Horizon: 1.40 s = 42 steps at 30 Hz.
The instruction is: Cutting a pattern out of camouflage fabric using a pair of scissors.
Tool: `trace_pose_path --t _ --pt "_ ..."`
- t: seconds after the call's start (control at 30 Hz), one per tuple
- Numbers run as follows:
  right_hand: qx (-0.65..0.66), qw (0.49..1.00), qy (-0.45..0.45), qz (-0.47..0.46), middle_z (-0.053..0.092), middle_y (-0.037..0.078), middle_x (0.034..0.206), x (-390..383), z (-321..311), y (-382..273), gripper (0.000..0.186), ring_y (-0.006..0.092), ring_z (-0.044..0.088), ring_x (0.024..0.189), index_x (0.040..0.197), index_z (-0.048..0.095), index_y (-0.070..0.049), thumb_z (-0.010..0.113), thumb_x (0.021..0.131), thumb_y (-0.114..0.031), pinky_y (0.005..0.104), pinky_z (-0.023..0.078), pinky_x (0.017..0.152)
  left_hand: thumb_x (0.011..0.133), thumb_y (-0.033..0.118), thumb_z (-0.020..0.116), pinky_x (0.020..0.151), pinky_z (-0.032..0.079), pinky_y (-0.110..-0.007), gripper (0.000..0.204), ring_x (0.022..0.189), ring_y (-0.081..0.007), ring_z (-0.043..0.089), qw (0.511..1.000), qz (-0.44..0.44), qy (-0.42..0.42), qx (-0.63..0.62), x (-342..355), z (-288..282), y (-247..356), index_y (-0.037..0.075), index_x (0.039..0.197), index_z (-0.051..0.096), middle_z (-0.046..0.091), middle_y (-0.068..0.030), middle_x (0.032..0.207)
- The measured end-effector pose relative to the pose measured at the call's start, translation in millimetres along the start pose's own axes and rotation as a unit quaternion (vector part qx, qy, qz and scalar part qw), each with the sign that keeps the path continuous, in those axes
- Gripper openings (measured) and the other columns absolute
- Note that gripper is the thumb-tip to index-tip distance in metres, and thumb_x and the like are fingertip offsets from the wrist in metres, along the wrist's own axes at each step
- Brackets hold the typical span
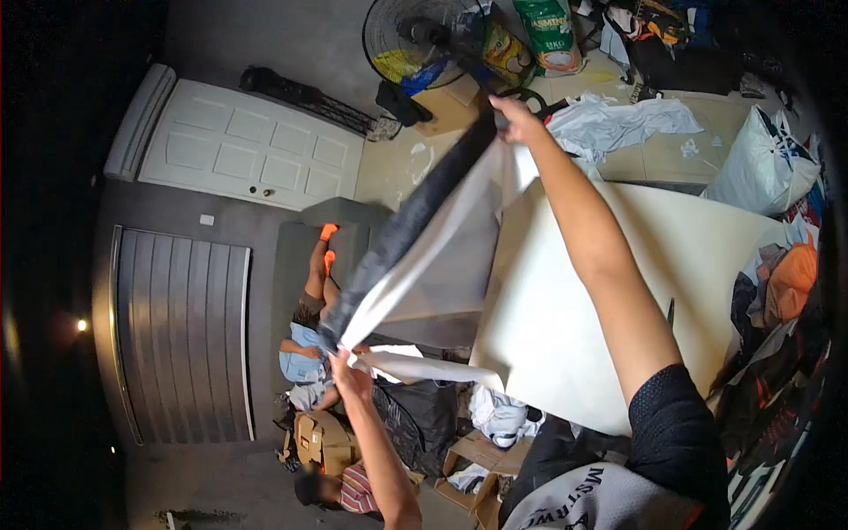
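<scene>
A long sheet [415,221], dark along one edge with a pale underside, stretches in the air between both hands, over a large cream board or paper-covered table [671,230]. My right hand [517,119] grips its upper corner near the fan, arm outstretched. My left hand [349,371], lower down and to the left, is closed on the other end. A pale strip [442,369] trails from near the left hand toward the cream surface. A dark slender item [671,318], too small to name, lies on that surface by my right forearm.
A fan [424,35], sacks [548,31] and scattered cloth [618,124] are at the back. A white bag [760,163] and clothing piles [786,283] line the right. People recline on a grey sofa [305,353]; another person [353,486] is beside cardboard boxes [318,437] at lower left.
</scene>
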State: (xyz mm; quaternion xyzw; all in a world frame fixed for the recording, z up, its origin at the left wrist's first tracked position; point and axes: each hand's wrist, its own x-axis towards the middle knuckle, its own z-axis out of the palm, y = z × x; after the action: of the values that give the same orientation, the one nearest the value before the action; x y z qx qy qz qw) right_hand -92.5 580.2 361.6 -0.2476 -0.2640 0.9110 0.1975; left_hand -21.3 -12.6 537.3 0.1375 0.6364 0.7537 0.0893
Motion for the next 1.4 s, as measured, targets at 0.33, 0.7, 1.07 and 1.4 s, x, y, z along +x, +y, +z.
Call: trace_pose_path --t 0.33,0.7,1.07,1.4 --pt "-0.021 0.997 0.057 0.045 0.061 0.005 0.109 13.0 -13.2 162.3 0.03 0.0245 0.054 0.093 0.11 0.064 -0.023 0.065 0.091 -0.045 0.0448 0.046 0.075 0.087 0.008 0.067 0.079 0.051 -0.033 0.027 0.081 -0.0204 0.061 0.983 -0.115 0.042 -0.134 -15.3 -49.6 -59.9 0.008 0.113 0.056 0.064 -0.0102 0.097" --pt "-0.034 0.961 0.032 -0.272 0.063 0.002 0.11 28.5 -34.0 -39.7 0.039 0.013 0.055 0.091 0.127 0.06 -0.009 0.056 0.099 -0.036 0.0281 0.047 0.073 0.086 0.002 0.061 0.079 0.05 -0.033 0.053 0.083 -0.0202 0.059 0.995 -0.087 0.021 -0.053 -21.9 67.4 -35.8 0.01 0.137 0.047 0.062 -0.0142 0.105" --pt "-0.487 0.824 0.07 -0.283 0.064 0.008 0.089 -23.4 -158.6 136.7 0.052 0.0247 0.061 0.083 0.128 0.053 -0.011 0.06 0.076 -0.009 0.0346 0.047 0.075 0.081 -0.007 0.055 0.082 0.049 -0.034 0.09 0.085 -0.0222 0.058 0.944 -0.184 0.053 -0.27 27.2 52.2 -147.2 0.025 0.157 0.017 0.059 -0.0133 0.107" --pt "-0.584 0.723 0.202 -0.308 0.068 0.018 0.091 47.7 -114.4 121.9 0.022 0.0406 0.065 0.084 0.106 0.067 -0.01 0.063 0.085 -0.017 0.0511 0.05 0.073 0.084 -0.003 0.057 0.08 0.051 -0.034 0.086 0.08 -0.0159 0.056 0.986 -0.118 0.049 -0.106 99.0 55.8 -144.3 0.027 0.156 0.02 0.054 -0.0041 0.087"
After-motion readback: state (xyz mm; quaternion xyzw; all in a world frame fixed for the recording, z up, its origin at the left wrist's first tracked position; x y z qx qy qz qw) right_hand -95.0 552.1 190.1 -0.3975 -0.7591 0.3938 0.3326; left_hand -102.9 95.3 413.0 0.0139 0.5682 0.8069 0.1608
